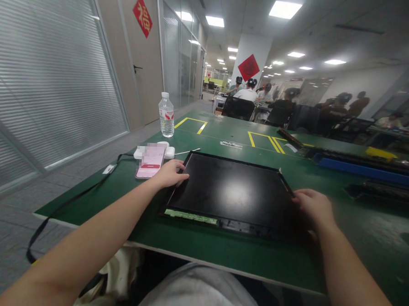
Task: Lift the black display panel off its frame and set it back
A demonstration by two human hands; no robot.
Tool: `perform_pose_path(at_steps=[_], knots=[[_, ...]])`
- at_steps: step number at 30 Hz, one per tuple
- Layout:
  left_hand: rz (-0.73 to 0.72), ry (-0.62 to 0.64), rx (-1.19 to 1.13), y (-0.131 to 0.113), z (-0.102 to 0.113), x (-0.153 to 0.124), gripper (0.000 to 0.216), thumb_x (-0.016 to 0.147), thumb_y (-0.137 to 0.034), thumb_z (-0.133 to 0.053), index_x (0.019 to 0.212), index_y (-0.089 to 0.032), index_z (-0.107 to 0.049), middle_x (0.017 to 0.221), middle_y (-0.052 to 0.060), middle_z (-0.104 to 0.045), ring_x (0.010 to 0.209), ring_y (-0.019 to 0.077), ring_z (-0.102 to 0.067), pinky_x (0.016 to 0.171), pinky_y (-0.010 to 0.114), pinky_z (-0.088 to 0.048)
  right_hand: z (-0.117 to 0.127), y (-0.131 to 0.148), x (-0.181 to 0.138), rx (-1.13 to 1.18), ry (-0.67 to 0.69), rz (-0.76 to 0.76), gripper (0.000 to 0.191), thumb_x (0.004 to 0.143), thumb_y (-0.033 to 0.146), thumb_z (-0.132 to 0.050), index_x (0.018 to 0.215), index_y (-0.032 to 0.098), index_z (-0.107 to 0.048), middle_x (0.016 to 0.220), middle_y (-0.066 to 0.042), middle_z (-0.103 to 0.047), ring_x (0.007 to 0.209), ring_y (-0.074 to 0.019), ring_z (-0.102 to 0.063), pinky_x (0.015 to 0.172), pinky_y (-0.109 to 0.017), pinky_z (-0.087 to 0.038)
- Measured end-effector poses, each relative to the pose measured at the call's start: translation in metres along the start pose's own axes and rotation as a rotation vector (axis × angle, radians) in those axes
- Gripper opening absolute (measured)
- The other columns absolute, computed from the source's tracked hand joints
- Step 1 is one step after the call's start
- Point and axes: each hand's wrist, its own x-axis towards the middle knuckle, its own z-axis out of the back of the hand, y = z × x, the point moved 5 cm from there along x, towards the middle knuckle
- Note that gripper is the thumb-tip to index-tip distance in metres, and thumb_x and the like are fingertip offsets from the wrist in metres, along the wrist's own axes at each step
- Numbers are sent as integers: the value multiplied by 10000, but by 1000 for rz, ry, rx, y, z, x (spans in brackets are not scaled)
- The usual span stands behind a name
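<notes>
A flat black screen (pixel 237 186) lay face up on the green table (pixel 212 144), right in front of the person. The left hand (pixel 171 173) held its left edge, with the thumb on top near the rim. The right hand (pixel 314 206) held the right edge, with its fingertips on the rim and some fingers hidden. A thin green strip (pixel 190 216) ran along the near edge of the screen, on the left part.

A clear plastic bottle (pixel 166 117) stood up straight past the left hand, with its white cap on. It was see-through, but how full it was, I could not tell. A small white case (pixel 169 152) sat near it, and what was inside did not show. A phone (pixel 152 161) lay just beside the left hand, so there was little room on that side. A black strap (pixel 82 193) hung over the left edge of the table.

Between the screen and the near table edge was a narrow bare strip of green. Past the far edge of the screen there was more open room, up to the yellow tape lines (pixel 190 119). On the right, beyond the right hand, lay a long blue piece (pixel 368 170).
</notes>
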Motion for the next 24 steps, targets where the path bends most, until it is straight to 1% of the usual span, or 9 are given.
perform_pose_path(at_steps=[4, 7, 10, 12, 14, 17, 20, 22, 24], knots=[[-69, 29, -13, -9, 0, -4, 613, 677, -482, -727, 1210, -196, -633, 1251, 106, -633, 1145, 286, -611, 995, 418, -494, 0, 3, -2, -30, 16, -11, 269, 703, 322, -563, 881, 204, -727, 729, -45, -740, 544, -194, -623, 581, -322, -469], [-177, 82, 101, -21, -2, -10, 670, 658, -531, -741, 1229, -199, -627, 1367, 138, -530, 1258, 324, -518, 1075, 457, -406, 0, 6, -4, -40, 25, -7, 265, 701, 300, -552, 876, 205, -727, 729, -48, -737, 575, -201, -630, 601, -325, -472], [-221, 216, 233, -31, -6, -19, 734, 611, -564, -779, 1257, -249, -630, 1488, 149, -409, 1375, 402, -359, 1118, 547, -307, 1, 10, -5, -89, 2, 26, 261, 694, 274, -542, 867, 213, -728, 741, -44, -736, 678, -218, -657, 655, -326, -473], [-244, 315, 269, -35, -8, -25, 777, 599, -580, -790, 1298, -293, -608, 1547, 141, -339, 1420, 430, -264, 1120, 594, -265, 1, 14, -7, -103, -16, 87, 261, 704, 280, -546, 880, 221, -730, 803, -41, -744, 791, -229, -670, 716, -324, -477], [-260, 364, 278, -36, -9, -29, 773, 617, -585, -780, 1317, -314, -595, 1569, 134, -314, 1436, 435, -220, 1118, 616, -244, -3, 20, -9, -103, -6, 169, 274, 716, 296, -556, 910, 225, -735, 893, -40, -749, 884, -234, -668, 785, -324, -480], [-260, 377, 279, -32, -9, -28, 740, 652, -586, -756, 1321, -314, -594, 1565, 132, -330, 1440, 433, -207, 1115, 620, -247, -11, 28, -14, -115, 34, 298, 322, 730, 299, -556, 979, 234, -749, 1033, -39, -738, 951, -233, -656, 874, -333, -474], [-259, 378, 295, -32, -10, -25, 727, 670, -597, -737, 1317, -295, -596, 1552, 139, -349, 1438, 435, -208, 1118, 615, -243, -18, 31, -16, -98, 79, 392, 356, 743, 282, -544, 1029, 246, -754, 1156, -25, -712, 997, -226, -649, 926, -338, -467], [-263, 337, 312, -42, -8, -29, 686, 691, -558, -729, 1298, -262, -607, 1531, 154, -373, 1427, 427, -239, 1127, 601, -237, -22, 31, -17, -86, 118, 401, 356, 753, 270, -538, 1033, 246, -757, 1155, -16, -715, 1019, -227, -651, 940, -338, -468], [-281, 240, 306, -63, -4, -42, 577, 720, -454, -720, 1240, -218, -636, 1481, 173, -431, 1394, 395, -317, 1133, 559, -258, -24, 29, -16, -94, 153, 389, 337, 762, 263, -536, 1009, 244, -765, 1107, -13, -731, 1038, -233, -653, 954, -341, -467]])
